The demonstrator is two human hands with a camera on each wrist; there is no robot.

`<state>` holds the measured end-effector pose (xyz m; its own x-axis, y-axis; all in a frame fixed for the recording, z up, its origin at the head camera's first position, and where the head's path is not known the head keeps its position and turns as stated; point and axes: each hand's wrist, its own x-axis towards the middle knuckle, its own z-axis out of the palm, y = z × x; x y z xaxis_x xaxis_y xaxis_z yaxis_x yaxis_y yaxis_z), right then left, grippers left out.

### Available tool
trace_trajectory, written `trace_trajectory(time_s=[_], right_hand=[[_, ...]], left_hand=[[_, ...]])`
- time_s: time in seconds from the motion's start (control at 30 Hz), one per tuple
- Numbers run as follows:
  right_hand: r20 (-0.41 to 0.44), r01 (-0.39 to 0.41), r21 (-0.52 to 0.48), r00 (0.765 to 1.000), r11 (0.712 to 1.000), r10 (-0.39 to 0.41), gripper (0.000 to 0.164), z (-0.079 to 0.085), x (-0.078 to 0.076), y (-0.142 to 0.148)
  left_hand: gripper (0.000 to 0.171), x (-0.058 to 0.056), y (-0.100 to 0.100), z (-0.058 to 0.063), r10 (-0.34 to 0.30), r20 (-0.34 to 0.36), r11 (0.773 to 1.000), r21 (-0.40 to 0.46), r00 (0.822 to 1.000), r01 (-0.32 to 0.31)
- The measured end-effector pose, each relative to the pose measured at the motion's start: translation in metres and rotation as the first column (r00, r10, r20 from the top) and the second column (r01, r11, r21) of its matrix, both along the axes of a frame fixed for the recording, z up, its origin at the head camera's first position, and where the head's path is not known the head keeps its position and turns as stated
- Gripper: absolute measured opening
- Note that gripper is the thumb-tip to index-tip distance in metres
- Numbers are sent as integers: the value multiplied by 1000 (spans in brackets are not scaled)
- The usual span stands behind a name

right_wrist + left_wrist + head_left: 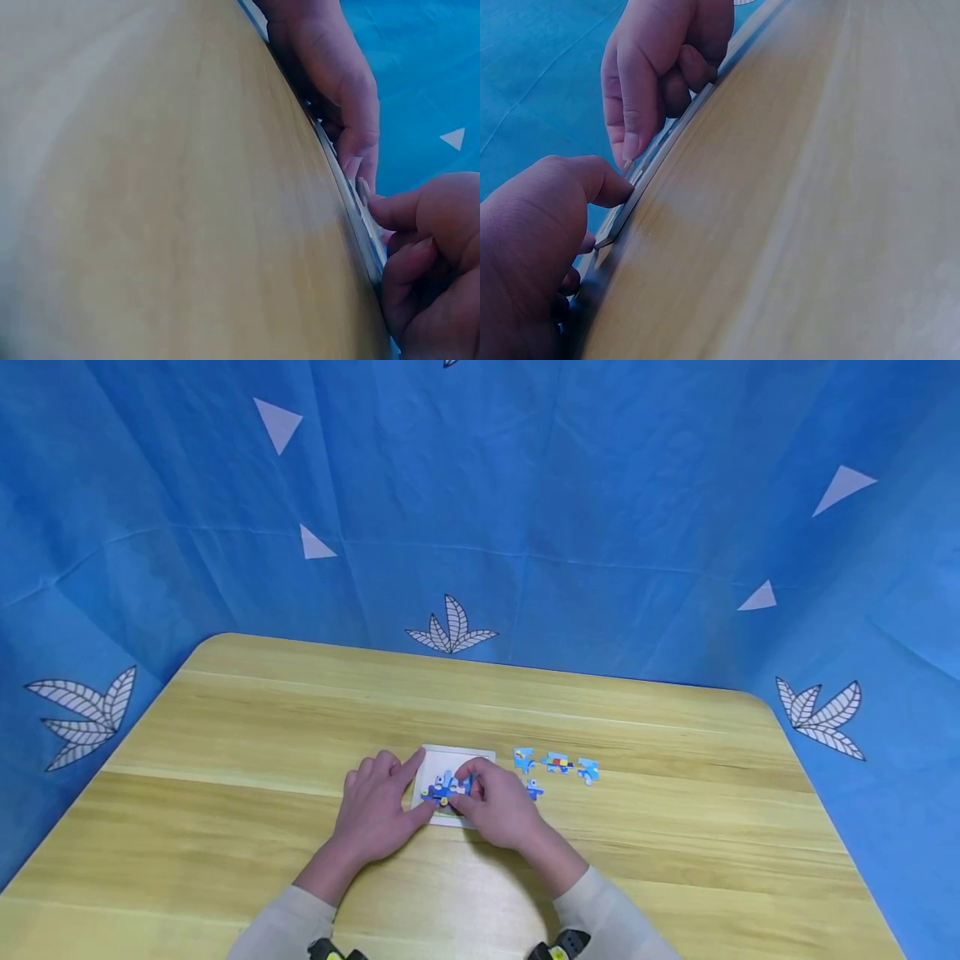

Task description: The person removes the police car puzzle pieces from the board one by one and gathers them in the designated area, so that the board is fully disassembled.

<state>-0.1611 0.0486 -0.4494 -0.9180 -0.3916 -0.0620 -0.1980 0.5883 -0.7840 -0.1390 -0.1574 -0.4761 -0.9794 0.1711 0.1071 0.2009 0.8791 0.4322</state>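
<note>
A shallow white puzzle tray (455,750) lies on the table, with joined blue jigsaw pieces (435,792) in its lower part. My left hand (378,806) rests at the tray's left side, fingers spread towards its upper left corner. Its thumb touches the pieces near the lower edge. From the right, my right hand (501,802) reaches over the tray and pinches a jigsaw piece (364,191) between thumb and fingers, tilted up from the tray. The right fingers hide part of that piece and the tray's right side.
To the tray's right lie several loose jigsaw pieces: a blue one (523,759), one with red and yellow (558,762), another blue one (588,770), and one (533,789) partly behind the right hand. A blue patterned cloth (480,510) hangs behind the wooden table (675,827).
</note>
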Motion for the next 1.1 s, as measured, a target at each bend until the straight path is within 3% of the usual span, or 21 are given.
trace_trajectory(time_s=[0.27,0.5,0.73,1.1], right_hand=[[10,13,-81,1000,997,-12,22,0,8,7],[-9,38,-110,999,993,-39,22,11,16,21],[17,87,-137,996,987,-86,23,18,23,41],[7,178,-140,984,974,-178,22,16,28,82]], left_hand=[[75,1,1,1,2,8,1000,-1,1000,-2],[75,1,2,3,1,11,1000,3,1000,-1],[77,2,3,3,3,19,1000,0,1000,-3],[78,3,2,-1,7,6,1000,-4,1000,-7]])
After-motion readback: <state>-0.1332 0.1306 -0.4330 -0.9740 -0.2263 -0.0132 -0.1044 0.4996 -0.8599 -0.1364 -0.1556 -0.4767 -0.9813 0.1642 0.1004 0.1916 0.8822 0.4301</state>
